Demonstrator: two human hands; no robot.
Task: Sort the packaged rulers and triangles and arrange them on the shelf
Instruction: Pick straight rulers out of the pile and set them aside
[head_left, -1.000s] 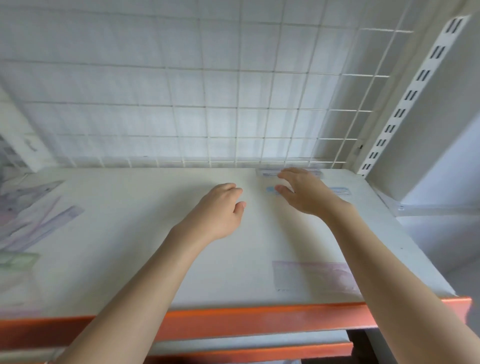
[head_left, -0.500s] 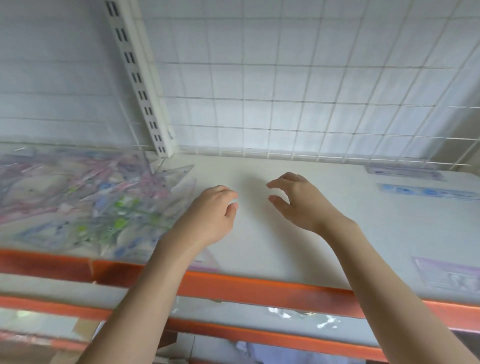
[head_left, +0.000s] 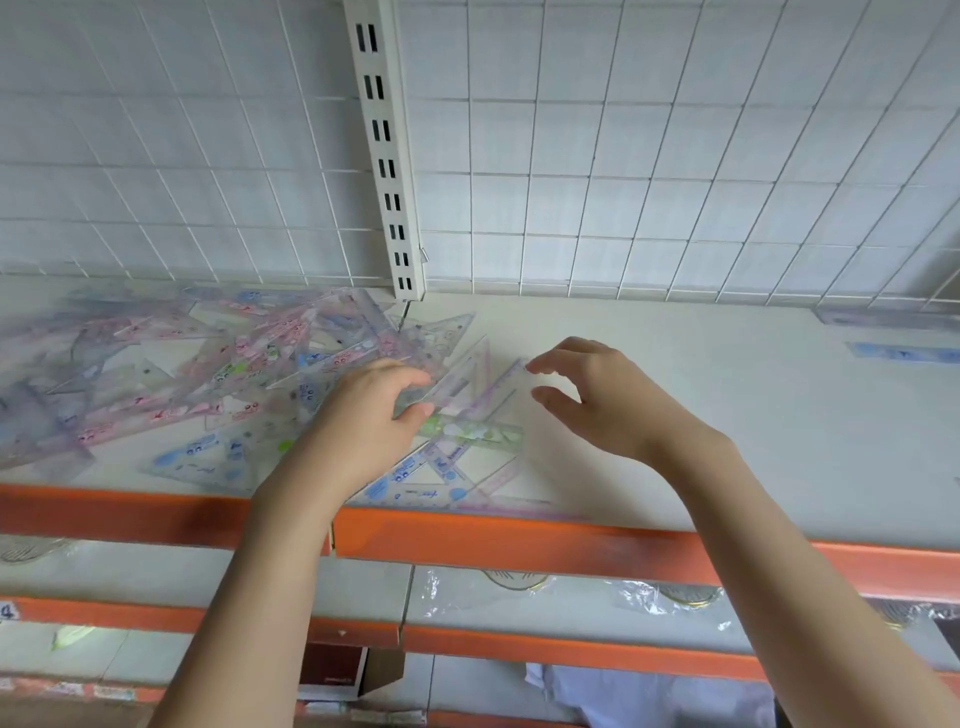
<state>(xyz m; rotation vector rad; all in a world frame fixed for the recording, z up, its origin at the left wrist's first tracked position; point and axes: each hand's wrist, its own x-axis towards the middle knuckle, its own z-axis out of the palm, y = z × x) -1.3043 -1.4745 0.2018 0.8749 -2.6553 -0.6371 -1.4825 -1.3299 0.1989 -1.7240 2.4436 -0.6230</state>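
Since the earlier view both hands have reached the pile (head_left: 218, 384) of packaged rulers and triangles on the left of the shelf (head_left: 727, 415). The left hand (head_left: 363, 415) pinches a clear triangle (head_left: 452, 384); the right hand (head_left: 597, 400) is open, fingertips at a ruler (head_left: 498, 389). The slippery packets overlap (tangled), so lifting one may drag others over the orange edge (head_left: 519, 545).

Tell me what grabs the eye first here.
A jumbled pile of clear packaged rulers and triangles sprawls over the left of the white shelf. The left hand pinches a ruler at the pile's right edge; the right hand hovers beside it, fingers spread.
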